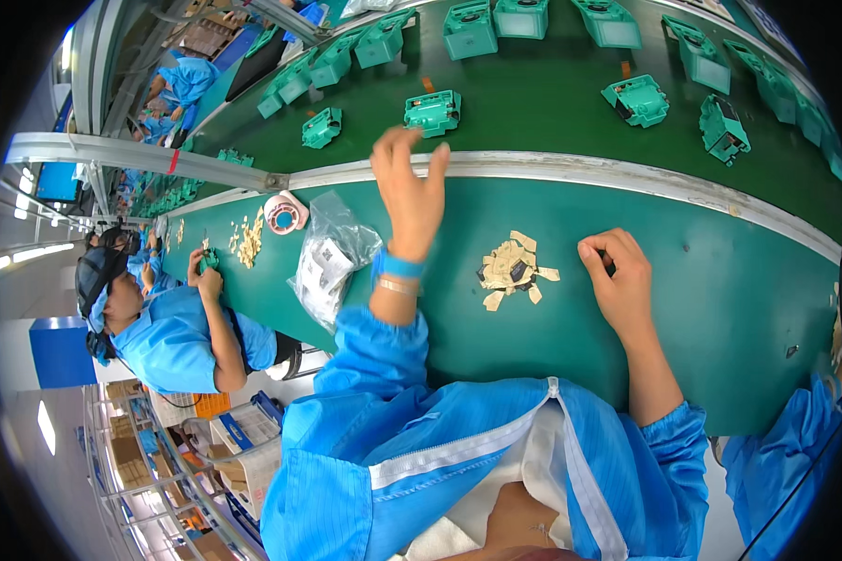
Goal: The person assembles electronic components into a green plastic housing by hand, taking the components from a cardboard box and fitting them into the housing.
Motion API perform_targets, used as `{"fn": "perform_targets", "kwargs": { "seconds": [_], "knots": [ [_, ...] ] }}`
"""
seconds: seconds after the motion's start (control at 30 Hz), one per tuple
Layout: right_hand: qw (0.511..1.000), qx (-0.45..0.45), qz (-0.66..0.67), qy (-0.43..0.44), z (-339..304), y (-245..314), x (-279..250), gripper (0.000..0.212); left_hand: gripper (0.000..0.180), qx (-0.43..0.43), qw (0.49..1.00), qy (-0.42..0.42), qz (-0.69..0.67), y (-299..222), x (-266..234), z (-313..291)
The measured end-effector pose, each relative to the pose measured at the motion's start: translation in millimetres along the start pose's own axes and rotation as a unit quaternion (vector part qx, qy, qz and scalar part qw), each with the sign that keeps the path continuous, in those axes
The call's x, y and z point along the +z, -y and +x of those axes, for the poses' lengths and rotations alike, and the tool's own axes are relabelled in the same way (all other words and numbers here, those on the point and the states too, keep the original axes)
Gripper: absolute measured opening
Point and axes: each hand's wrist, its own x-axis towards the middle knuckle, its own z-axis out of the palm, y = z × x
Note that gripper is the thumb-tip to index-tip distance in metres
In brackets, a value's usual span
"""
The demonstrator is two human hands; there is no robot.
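My left hand [410, 192], with a blue band at the wrist, is raised over the rail at the bench's far edge. Its thumb stands apart from the slightly blurred fingers, and no object shows in it. Just beyond the fingertips lies a green plastic housing [432, 112] on the dark green belt. On the right, my right hand [619, 280] hovers over the bench mat with fingers curled in toward the thumb; whatever they hold, if anything, is hidden. Between my hands sits a loose pile of cream paper-like scraps [513, 267] with dark pieces among them.
A clear plastic bag [332, 260] and a pink-and-white tape roll [285, 213] lie left on the green mat [552, 360]. More green housings [636, 100] line the belt [533, 82]. A metal rail [571, 166] divides them. A co-worker [173, 327] sits at left; a blue sleeve [786, 467] shows at right.
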Motion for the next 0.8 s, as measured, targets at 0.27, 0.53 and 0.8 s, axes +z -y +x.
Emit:
{"fn": "perform_targets", "kwargs": {
  "seconds": [0.27,0.53,0.8],
  "knots": [
    [1.000,0.001,0.018,-0.001,2,4,-3,0.006,0.073,-0.120,0.986,0.051,0.104,38,77,45],
    [1.000,-0.006,0.019,-0.019,0,-1,-2,0.006,0.068,-0.051,0.947,0.039,0.314,39,93,42],
    [1.000,0.001,0.009,-0.013,1,-1,-5,0.005,0.095,-0.026,0.980,0.037,0.192,18,60,37]
  ]
}}
